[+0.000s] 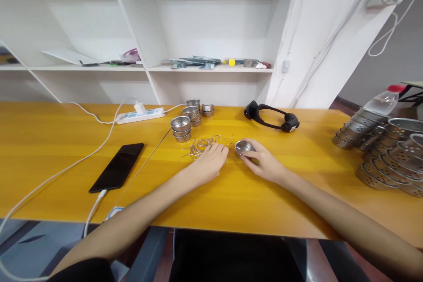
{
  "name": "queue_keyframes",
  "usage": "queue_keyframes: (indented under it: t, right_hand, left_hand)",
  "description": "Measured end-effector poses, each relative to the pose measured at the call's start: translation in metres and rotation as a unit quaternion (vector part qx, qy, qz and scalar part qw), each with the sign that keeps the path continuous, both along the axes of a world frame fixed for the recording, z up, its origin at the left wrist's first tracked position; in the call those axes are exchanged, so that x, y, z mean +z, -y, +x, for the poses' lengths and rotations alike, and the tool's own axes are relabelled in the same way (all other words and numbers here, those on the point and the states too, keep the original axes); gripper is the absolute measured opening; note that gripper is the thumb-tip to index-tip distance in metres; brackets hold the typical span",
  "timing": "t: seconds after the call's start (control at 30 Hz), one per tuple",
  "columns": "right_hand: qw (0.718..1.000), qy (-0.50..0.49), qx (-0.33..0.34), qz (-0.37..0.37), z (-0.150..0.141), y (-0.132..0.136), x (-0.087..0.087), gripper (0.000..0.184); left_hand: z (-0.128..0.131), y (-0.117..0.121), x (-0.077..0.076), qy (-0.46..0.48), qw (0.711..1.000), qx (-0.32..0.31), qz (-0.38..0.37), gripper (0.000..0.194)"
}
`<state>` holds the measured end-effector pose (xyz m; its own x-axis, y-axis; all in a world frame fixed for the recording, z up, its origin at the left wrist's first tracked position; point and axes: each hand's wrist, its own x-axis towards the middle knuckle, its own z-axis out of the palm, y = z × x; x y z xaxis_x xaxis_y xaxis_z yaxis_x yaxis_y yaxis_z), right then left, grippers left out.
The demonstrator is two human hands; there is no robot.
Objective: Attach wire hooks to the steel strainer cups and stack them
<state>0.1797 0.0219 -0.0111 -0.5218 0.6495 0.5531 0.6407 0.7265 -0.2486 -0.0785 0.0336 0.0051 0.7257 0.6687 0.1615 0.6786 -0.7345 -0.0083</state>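
My right hand point(262, 161) grips a small round metal cup point(243, 148), thumb and fingers around its side, on the yellow table. Close to its left, my left hand point(211, 161) reaches down at the edge of a loose pile of thin curved metal wires point(197, 147). The fingers of that hand are curled and pressed together; their tips, and whatever they pinch, are hidden from above. Behind the pile stand short stacks of similar metal cups point(180, 123), with holes visible in their sides.
A black phone point(117, 167) on a white cable lies left, below a white power strip point(141, 116). A black headband-like device point(272, 116) rests at the back. Many stacked perforated metal cups point(393, 158) and a red-capped bottle point(383, 101) occupy the right side. White shelves point(211, 69) rise behind.
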Motion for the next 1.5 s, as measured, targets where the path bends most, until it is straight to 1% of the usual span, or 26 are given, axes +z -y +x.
queue_keyframes:
  t: [0.07,0.17,0.27,0.37,0.5,0.73,1.0,1.23,1.5]
  right_hand:
    - [1.0,0.005,0.0,0.0,0.0,0.0,0.0,0.026]
    - [1.0,0.007,-0.002,-0.001,0.0,0.0,-0.001,0.026]
    - [1.0,0.004,0.003,-0.006,0.001,-0.001,-0.001,0.026]
    - [1.0,-0.004,0.007,-0.005,0.002,-0.001,-0.001,0.025]
    - [1.0,-0.003,0.004,-0.002,0.003,-0.001,-0.002,0.025]
    - [1.0,0.0,0.002,0.002,0.004,-0.002,-0.003,0.025]
    - [1.0,0.0,0.004,-0.007,0.005,-0.003,-0.004,0.025]
    - [1.0,-0.001,0.002,-0.007,0.006,-0.004,-0.006,0.025]
    - [1.0,0.0,0.006,-0.013,0.007,-0.005,-0.006,0.024]
  left_hand:
    - [-0.001,-0.002,-0.001,-0.015,1.0,0.008,0.004,0.027]
    - [-0.003,-0.007,-0.005,-0.018,1.0,0.005,-0.01,0.023]
    - [-0.005,-0.008,-0.006,0.015,0.999,-0.006,-0.033,0.022]
    - [-0.005,-0.004,-0.002,0.04,0.998,-0.012,-0.042,0.022]
    - [-0.001,0.005,0.003,0.031,0.999,-0.014,-0.035,0.026]
    - [0.009,0.015,0.005,0.025,0.999,-0.022,-0.037,0.016]
    - [0.007,0.016,0.005,0.034,0.999,-0.024,-0.01,0.018]
    - [0.009,0.016,0.001,0.01,0.999,-0.031,-0.01,0.018]
    - [0.009,0.013,0.001,-0.015,1.0,-0.026,-0.002,0.016]
